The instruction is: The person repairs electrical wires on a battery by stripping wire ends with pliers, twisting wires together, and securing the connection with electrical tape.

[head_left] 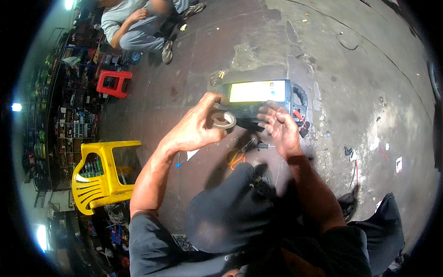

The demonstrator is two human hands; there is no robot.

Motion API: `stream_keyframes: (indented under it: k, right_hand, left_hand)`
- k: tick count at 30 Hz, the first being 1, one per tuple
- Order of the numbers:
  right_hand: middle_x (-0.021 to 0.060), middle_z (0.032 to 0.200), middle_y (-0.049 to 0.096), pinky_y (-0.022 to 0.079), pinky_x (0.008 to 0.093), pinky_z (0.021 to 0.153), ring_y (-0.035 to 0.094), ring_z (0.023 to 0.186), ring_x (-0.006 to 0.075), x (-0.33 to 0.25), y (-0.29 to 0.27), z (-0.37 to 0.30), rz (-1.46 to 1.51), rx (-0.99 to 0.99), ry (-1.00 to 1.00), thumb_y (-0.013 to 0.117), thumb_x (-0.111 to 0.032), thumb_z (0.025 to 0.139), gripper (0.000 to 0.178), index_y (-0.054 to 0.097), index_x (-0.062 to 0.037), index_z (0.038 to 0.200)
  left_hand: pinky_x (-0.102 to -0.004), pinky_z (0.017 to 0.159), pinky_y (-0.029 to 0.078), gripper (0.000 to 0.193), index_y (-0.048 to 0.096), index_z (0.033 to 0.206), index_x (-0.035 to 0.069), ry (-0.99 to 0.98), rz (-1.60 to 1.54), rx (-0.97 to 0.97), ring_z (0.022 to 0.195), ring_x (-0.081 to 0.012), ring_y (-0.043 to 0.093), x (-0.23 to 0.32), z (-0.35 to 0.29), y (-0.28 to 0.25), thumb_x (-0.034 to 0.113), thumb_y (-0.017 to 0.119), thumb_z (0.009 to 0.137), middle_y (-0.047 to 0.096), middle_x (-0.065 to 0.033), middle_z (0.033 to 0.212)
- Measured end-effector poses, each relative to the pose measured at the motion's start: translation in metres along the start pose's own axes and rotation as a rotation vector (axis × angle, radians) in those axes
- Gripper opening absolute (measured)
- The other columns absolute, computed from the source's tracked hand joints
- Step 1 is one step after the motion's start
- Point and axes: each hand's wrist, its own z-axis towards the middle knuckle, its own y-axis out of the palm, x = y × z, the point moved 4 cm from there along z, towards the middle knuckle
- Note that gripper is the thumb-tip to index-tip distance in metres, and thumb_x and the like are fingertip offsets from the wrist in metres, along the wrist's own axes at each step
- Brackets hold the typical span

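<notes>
My left hand is closed round a roll of dark tape, thumb and fingers on opposite sides of it. Just to the right, my right hand is raised with its fingers apart and slightly curled, and I see nothing in it. Beyond both hands a black box stands on the floor. Its top carries a bright yellow and white label, and a handle and a red clip show at its right end. Below the hands lie an orange-handled cutting tool and a small screwdriver.
A yellow plastic chair and a red stool stand left, before crowded shelves. Another person crouches at the upper left. Cables and small scraps lie on the stained floor at right. My dark-clothed knee is close below.
</notes>
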Motion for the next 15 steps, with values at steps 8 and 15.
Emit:
stream_keyframes:
  k: [8,15]
  right_hand:
    - [0.0203,0.122,0.061,0.042,0.0375,0.099,0.058,0.115,0.0252,-0.073,0.060,-0.012,-0.689,-0.469,-0.231,0.067,-0.028,0.089,0.049,0.056,0.0029,0.125]
    - [0.0170,0.105,0.069,0.051,0.0347,0.084,0.066,0.095,0.0211,-0.038,0.043,-0.013,-0.633,-0.426,0.107,0.074,-0.032,0.086,0.051,0.059,0.0057,0.118]
  left_hand:
    - [-0.0376,0.091,0.048,0.058,0.045,0.124,0.002,0.048,0.167,-0.025,0.107,-0.0244,0.062,0.016,0.015,0.011,0.011,0.066,0.070,0.060,-0.0169,0.113]
    - [-0.0383,0.090,0.050,0.054,0.046,0.121,0.000,-0.017,0.169,0.020,0.108,-0.0264,0.063,0.015,0.022,0.016,0.012,0.067,0.072,0.060,-0.0187,0.113]
